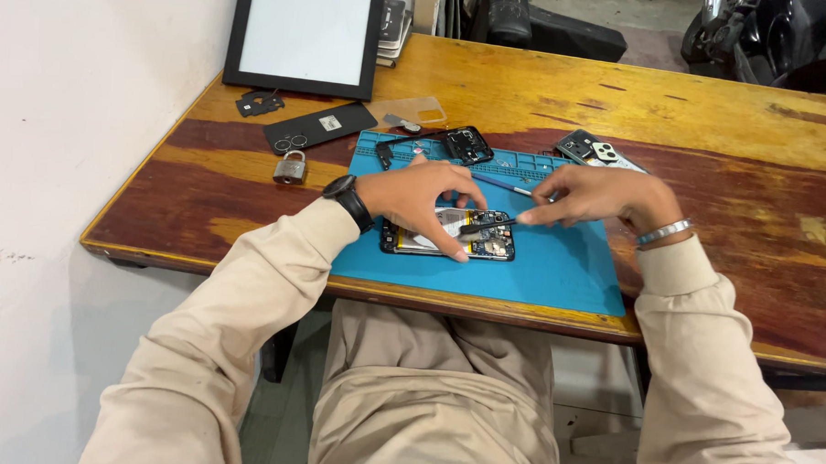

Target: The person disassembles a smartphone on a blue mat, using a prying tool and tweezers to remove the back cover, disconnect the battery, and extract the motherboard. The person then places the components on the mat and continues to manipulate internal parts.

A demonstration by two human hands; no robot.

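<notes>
Worn wooden table (709, 133) against a white wall, blue repair mat (558, 264) at the near edge. On the mat lies an opened phone (413, 244), back off, board and battery showing. My left hand (423, 198) arches over it, fingertips spread and pressed on its edges, pinning it flat. My right hand (597, 197) pinches a thin dark tool (488, 226), fingers pressed together on the handle, tip resting on the phone's upper board area. A blue-handled tool (504, 183) lies on the mat just behind.

Handling call: the phone looks light, stiff, flat, and fragile inside; exposed parts and thin cables likely tear easily. I'd hold it only by the frame edges, as the left hand does, never on the board. The mat probably keeps it from sliding.

Around: padlock (290, 168), black back cover (321, 126), clear case (408, 109), small camera frame (468, 144), second phone (599, 153), a framed white panel (306, 32).
</notes>
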